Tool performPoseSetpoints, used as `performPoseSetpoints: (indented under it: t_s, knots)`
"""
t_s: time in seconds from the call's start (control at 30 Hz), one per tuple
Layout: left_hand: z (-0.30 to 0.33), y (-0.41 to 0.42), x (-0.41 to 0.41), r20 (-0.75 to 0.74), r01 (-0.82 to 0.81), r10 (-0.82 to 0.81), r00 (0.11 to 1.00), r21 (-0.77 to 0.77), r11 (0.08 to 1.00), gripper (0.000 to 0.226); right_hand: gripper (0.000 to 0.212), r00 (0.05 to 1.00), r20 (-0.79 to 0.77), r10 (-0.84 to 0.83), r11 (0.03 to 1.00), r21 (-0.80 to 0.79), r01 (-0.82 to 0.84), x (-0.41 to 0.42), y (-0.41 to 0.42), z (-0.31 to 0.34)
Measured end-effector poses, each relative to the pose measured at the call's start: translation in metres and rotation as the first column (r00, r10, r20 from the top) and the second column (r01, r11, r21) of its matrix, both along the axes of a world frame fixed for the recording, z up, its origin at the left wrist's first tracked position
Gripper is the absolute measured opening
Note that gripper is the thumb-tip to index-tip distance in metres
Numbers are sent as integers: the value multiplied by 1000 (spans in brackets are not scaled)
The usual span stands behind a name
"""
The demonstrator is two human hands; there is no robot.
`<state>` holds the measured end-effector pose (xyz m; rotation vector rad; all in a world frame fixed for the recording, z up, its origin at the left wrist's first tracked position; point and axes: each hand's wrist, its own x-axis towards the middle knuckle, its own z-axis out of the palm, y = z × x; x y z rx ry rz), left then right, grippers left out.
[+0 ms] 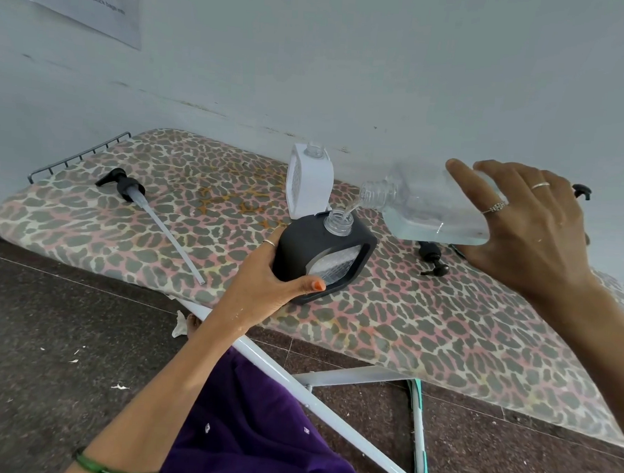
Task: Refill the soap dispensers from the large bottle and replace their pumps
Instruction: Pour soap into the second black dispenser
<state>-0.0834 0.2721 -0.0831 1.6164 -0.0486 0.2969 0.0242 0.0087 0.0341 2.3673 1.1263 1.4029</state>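
The right hand (530, 227) wraps its fingers around the large bottle (433, 207), tipped almost flat with its long axis lying left-right and its neck pointing left and a little down, so a thin stream falls into the open mouth of the black dispenser (324, 251). That dispenser stands on the ironing board (443, 335) near its front edge, leaning, with the left hand (271, 285) closed around its side. I judge the main risk is spilling: the mouth is narrow, so any shake or steeper tilt could send soap onto the board.
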Motion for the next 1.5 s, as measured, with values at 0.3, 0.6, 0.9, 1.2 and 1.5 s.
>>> performPoseSetpoints:
  t_s: [0.3, 0.6, 0.9, 1.2, 1.5]
  knots:
    - [-1, 1, 1, 2, -11, 11, 1000, 26, 1000, 82, 51, 1000, -16, -10, 1000, -1, 10, -1, 1, 3]
    - [-1, 1, 1, -7, -24, 24, 1000, 39, 999, 81, 52, 1000, -24, -2, 1000, -12, 2, 0, -1, 2]
    - [-1, 0, 1, -10, -20, 21, 1000, 51, 998, 81, 61, 1000, -11, 0, 1000, -26, 0, 0, -1, -1]
    - [0, 1, 1, -14, -24, 25, 1000, 52, 998, 89, 67, 1000, -24, -10, 999, -39, 9, -1, 0, -4]
    - [-1, 1, 0, -27, -25, 26, 999, 38, 999, 85, 68, 996, -88, -13, 1000, -14, 11, -6, 3, -11]
